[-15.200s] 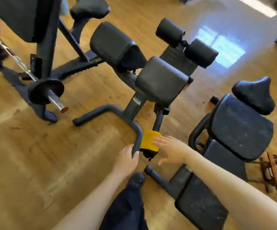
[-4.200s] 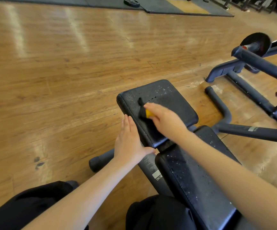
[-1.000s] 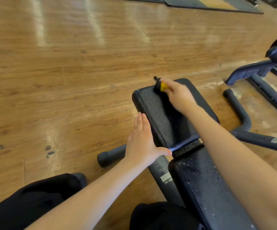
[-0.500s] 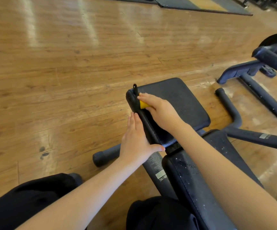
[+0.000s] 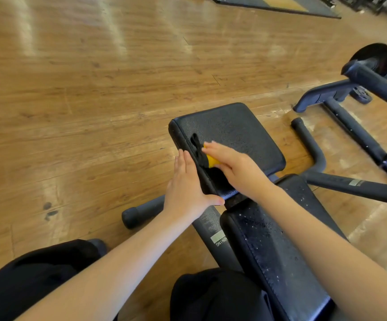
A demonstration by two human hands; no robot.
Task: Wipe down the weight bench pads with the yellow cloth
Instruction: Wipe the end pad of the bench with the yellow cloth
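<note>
Both hands work the seat pad: right hand fingers clamp the yellow cloth, left hand fingers lie flat together.

Grained matt pad; glossy wood floor.

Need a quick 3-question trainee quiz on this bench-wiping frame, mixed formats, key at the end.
1. True or false: the right hand has its grip on the yellow cloth with black trim.
2. The left hand rests with straight fingers against which part of the far black textured vinyl seat pad: A top, B side edge, C underside?
3. Fill in: the near long black vinyl back pad is speckled with white ____.

Key: 1 true; 2 B; 3 droplets.
</note>
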